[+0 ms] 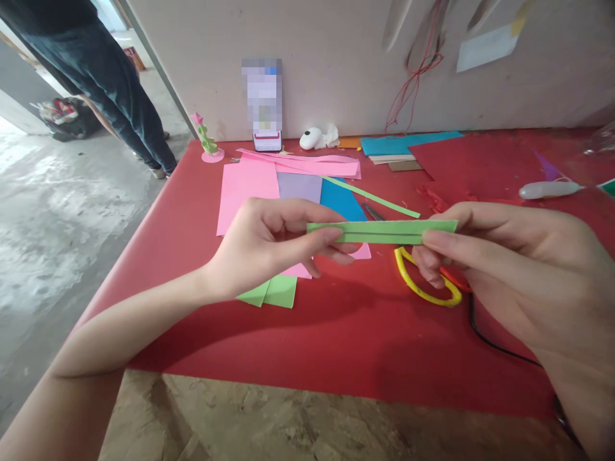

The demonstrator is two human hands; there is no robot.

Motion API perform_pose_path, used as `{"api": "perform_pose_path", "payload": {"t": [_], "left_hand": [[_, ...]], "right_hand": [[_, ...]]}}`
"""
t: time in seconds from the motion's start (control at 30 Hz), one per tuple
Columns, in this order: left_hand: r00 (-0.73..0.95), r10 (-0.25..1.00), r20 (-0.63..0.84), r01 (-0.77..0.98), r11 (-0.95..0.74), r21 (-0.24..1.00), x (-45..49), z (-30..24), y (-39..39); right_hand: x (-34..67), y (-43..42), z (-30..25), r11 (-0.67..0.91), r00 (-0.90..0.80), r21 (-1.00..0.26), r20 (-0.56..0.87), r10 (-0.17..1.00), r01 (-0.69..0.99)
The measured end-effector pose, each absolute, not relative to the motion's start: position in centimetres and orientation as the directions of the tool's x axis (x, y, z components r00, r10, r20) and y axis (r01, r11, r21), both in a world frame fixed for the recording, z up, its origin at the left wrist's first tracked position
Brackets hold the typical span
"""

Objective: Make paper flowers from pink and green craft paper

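Note:
A folded green paper strip is stretched level between my two hands above the red table, with a lengthwise crease or edge showing along it. My left hand pinches its left end between thumb and fingers. At the other end, my right hand grips it the same way. Under the right fingers lie scissors with yellow and red handles, partly hidden. Behind the hands rest a pink paper sheet, a blue sheet and a thin green strip. Green paper pieces lie below my left wrist.
A phone leans on the wall at the table's back. Left of it stands a small paper flower. A white glue-like tube and a red sheet lie at right. A person stands beyond the left edge.

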State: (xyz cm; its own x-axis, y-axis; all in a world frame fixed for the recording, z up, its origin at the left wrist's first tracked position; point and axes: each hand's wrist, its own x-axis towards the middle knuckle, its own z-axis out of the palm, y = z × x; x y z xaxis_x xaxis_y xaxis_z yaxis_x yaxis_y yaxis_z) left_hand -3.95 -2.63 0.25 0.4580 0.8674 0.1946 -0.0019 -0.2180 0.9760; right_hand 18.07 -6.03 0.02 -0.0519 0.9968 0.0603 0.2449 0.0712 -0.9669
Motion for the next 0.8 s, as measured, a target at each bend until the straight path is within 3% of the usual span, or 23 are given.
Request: {"api": "perform_pose_path", "payload": {"t": [0.43,0.8], "left_hand": [[0.485,0.867,0.112,0.024,-0.142,0.990,-3.99,0.36,-2.72],[0.473,0.879,0.060,0.077,-0.110,0.991,-4.07,0.22,-2.79]], "right_hand": [[18.13,-6.09,0.36,0.083,-0.113,-0.962,0.055,0.992,0.259],[18.17,-6.77,0.72,0.168,-0.092,-0.878,0.141,0.986,0.448]]}}
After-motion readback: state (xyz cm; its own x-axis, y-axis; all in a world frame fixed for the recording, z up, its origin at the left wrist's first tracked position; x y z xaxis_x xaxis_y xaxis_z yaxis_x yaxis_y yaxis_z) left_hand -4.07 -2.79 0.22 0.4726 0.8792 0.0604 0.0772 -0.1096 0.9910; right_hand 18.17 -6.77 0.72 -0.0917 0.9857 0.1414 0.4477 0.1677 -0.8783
